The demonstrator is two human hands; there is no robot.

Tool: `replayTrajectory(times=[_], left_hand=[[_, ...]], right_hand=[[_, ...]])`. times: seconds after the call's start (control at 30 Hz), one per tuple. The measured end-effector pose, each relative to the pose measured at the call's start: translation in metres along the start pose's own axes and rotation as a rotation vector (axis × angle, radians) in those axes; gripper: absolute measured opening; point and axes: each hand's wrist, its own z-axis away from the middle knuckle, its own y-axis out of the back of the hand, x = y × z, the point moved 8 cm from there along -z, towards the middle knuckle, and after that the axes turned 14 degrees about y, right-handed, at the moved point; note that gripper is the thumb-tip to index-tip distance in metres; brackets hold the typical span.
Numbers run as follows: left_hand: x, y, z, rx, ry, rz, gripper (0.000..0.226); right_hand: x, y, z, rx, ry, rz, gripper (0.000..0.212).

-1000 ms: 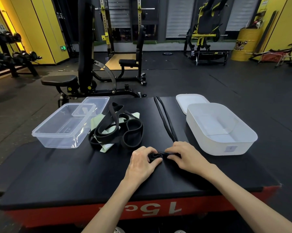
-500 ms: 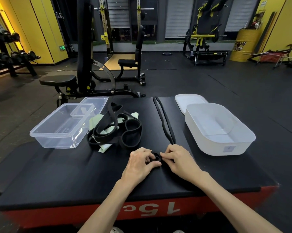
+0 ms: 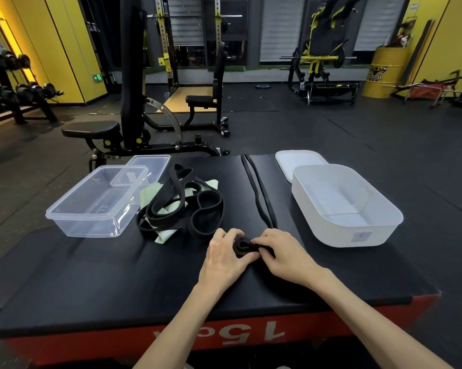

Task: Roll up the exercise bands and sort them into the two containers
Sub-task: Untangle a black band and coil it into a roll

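A long black exercise band (image 3: 256,187) lies stretched across the black padded platform (image 3: 96,278), running from the far edge toward me. Its near end is wound into a small roll (image 3: 242,246). My left hand (image 3: 224,255) grips that roll from the left, and my right hand (image 3: 283,254) pinches it from the right. A tangled pile of black bands (image 3: 182,206) lies on pale green bands (image 3: 166,235) left of centre. A clear plastic container (image 3: 96,201) stands at the left, a white container (image 3: 344,206) at the right; both look empty.
A clear lid (image 3: 150,166) lies behind the clear container and a white lid (image 3: 299,162) behind the white one. The platform has a red front edge. Weight benches, a dumbbell rack and a yellow barrel stand on the gym floor beyond.
The roll between my hands has grown thicker as both hands turned it, and it has shifted slightly forward along the band. The straight stretch of band looks a little shorter.
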Motion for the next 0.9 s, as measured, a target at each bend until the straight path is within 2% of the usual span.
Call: replayTrajectory(times=[0.23, 0.33, 0.47, 0.57, 0.77, 0.83, 0.9], left_hand=[[-0.002, -0.004, -0.001, -0.001, -0.018, -0.024, 0.05], [0.002, -0.004, -0.004, -0.088, -0.105, 0.039, 0.052], [-0.001, 0.001, -0.004, -0.244, -0.153, 0.12, 0.04], [-0.001, 0.004, -0.006, -0.323, -0.211, 0.132, 0.042], [0.001, 0.006, -0.009, -0.232, -0.226, 0.096, 0.036], [0.001, 0.007, -0.007, -0.19, -0.226, 0.093, 0.033], [0.0, 0.008, -0.006, -0.145, -0.219, 0.09, 0.031]], right_hand=[[0.005, -0.004, -0.007, 0.005, -0.041, -0.082, 0.025], [0.004, -0.005, -0.002, -0.019, 0.003, -0.104, 0.027], [0.0, -0.007, 0.002, -0.027, 0.073, -0.038, 0.03], [-0.002, -0.008, 0.002, -0.017, 0.098, -0.015, 0.027], [0.008, -0.005, 0.006, -0.074, 0.103, -0.042, 0.033], [0.015, -0.004, 0.005, -0.052, 0.085, -0.013, 0.037], [0.017, -0.004, 0.005, -0.005, 0.08, 0.012, 0.033]])
